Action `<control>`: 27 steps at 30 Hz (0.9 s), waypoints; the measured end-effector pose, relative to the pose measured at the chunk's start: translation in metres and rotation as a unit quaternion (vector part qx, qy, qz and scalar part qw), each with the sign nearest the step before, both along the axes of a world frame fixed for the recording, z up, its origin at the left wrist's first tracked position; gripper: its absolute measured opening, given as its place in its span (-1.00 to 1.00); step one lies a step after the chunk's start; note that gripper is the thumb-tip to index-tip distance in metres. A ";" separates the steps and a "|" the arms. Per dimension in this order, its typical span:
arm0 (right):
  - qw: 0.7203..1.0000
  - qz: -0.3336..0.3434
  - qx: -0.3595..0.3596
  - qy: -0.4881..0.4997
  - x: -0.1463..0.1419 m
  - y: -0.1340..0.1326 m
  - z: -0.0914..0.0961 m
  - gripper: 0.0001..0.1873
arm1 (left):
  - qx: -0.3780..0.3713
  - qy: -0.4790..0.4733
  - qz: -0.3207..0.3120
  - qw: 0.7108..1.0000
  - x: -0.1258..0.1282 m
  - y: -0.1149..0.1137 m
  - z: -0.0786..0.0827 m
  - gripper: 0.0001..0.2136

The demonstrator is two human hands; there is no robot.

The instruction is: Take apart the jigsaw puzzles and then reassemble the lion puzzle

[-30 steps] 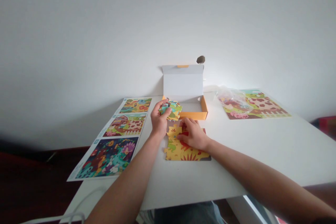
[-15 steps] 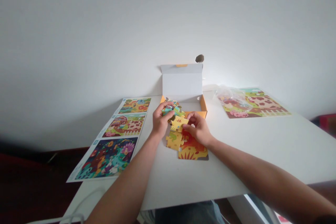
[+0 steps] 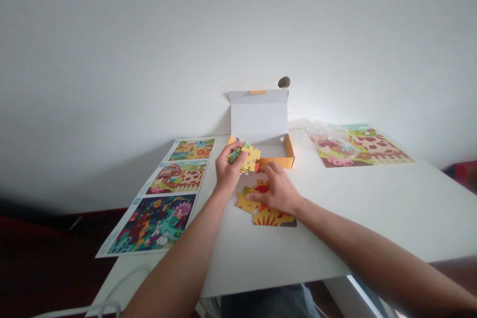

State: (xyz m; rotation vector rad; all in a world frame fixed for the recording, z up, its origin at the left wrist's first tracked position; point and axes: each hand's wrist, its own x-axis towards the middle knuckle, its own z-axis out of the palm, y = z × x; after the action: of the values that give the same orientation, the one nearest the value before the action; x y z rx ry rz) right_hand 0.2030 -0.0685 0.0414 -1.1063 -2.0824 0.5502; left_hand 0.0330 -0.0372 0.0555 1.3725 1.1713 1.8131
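Observation:
My left hand (image 3: 228, 168) is closed around a stack of jigsaw puzzle pieces (image 3: 252, 157), held over the table in front of the box. A yellow piece lies uppermost, with green and blue ones showing beneath it. My right hand (image 3: 279, 190) is spread, thumb and fingers apart, with nothing visible between them. It hovers over or touches joined puzzle pieces (image 3: 275, 217) on the table, yellow and red with an orange spiky pattern, and hides part of them. Whether the fingertips also touch the held stack I cannot tell.
Behind my hands stands an orange box (image 3: 288, 159), lid raised. A sheet with three printed pictures (image 3: 167, 198) lies along the table's left side. Farther right, a clear plastic bag (image 3: 328, 136) rests partly on a farm-scene picture (image 3: 376, 146). The white wall (image 3: 149, 59) closes off the back.
The yellow piece my right hand was pinching is no longer in it; a yellow piece now tops the left hand's stack. My right hand has opened and lowered over the joined pieces.

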 end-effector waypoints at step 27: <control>0.999 -0.032 0.024 0.005 0.015 0.009 0.011 -0.58 | -0.015 -0.031 -0.026 0.999 0.007 0.003 -0.006 -0.52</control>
State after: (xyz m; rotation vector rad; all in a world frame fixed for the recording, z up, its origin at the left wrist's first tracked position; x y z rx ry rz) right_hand 0.2177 -0.0594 0.0524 -1.1360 -2.0334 0.4718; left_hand 0.0400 -0.0338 0.0498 1.3081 1.1158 1.7823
